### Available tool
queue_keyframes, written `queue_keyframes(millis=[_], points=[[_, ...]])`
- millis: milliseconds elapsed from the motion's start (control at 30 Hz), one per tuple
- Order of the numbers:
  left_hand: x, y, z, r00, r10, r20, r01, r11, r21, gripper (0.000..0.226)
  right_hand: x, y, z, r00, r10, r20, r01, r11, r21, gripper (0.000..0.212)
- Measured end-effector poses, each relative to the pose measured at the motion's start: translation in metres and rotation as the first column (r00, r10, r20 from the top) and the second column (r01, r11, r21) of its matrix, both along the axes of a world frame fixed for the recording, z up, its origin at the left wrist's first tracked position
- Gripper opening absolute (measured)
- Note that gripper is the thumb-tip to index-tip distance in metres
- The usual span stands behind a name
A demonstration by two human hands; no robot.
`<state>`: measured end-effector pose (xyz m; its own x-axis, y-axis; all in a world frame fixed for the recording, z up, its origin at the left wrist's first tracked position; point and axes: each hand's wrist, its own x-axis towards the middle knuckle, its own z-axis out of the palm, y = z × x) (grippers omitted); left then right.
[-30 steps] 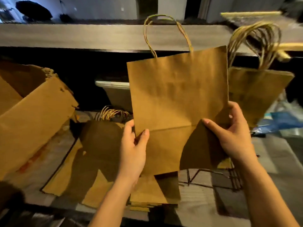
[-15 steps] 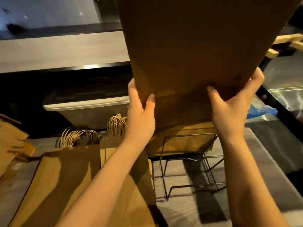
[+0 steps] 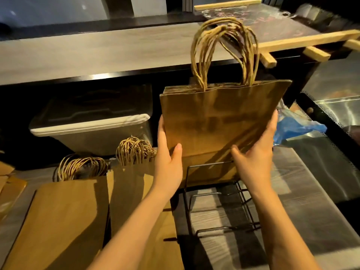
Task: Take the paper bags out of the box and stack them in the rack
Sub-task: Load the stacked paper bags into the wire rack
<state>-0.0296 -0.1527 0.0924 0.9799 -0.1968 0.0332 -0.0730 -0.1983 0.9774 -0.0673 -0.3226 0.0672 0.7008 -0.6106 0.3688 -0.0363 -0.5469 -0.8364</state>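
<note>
A bundle of brown paper bags (image 3: pixel 218 117) with twisted handles (image 3: pixel 224 51) stands upright at the back of the black wire rack (image 3: pixel 210 166). My left hand (image 3: pixel 169 162) holds the bundle's left edge, thumb on the front and fingers behind. On the other side, my right hand (image 3: pixel 255 156) holds the right edge with its thumb across the front face. The bags' lower ends sit behind the rack's front wire. Two piles of flat paper bags (image 3: pixel 64 215) (image 3: pixel 136 191) lie on the counter to the left.
A grey lidded bin (image 3: pixel 93 129) sits under the shelf behind the flat piles. Blue plastic (image 3: pixel 296 129) lies right of the rack, with a metal surface (image 3: pixel 335 106) beyond. Torn cardboard (image 3: pixel 9 190) shows at the far left. Wooden strips (image 3: pixel 311 39) jut out above.
The bag I held up near the camera has come down into the rack against the upright bundle. Both hands have dropped lower and hold the bundle's sides.
</note>
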Motion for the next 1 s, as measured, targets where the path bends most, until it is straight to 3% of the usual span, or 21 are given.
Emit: queue_keyframes(millis=[167, 367, 600, 867, 1000], points=[[-0.003, 0.004, -0.01, 0.995, 0.005, -0.097, 0.0, 0.999, 0.048, 0.057, -0.006, 0.004, -0.007, 0.971, 0.0, -0.238, -0.031, 0.991, -0.129, 0.102], [-0.008, 0.009, -0.01, 0.986, -0.053, -0.16, 0.065, 0.995, 0.07, 0.057, -0.017, 0.023, 0.003, 0.916, -0.039, -0.399, -0.058, 0.972, -0.229, 0.094], [-0.026, 0.027, -0.014, 0.978, -0.122, -0.171, 0.131, 0.99, 0.043, 0.071, -0.036, 0.069, 0.014, 0.84, 0.095, -0.534, -0.285, 0.915, -0.285, 0.085], [-0.046, 0.105, -0.029, 0.975, 0.082, -0.206, -0.066, 0.994, 0.084, 0.058, -0.035, 0.136, 0.023, 0.739, 0.287, -0.609, -0.566, 0.756, -0.331, 0.078], [-0.056, 0.177, -0.046, 0.932, 0.279, -0.231, -0.242, 0.954, 0.177, 0.049, -0.027, 0.191, 0.016, 0.706, 0.377, -0.6, -0.649, 0.684, -0.333, 0.074]])
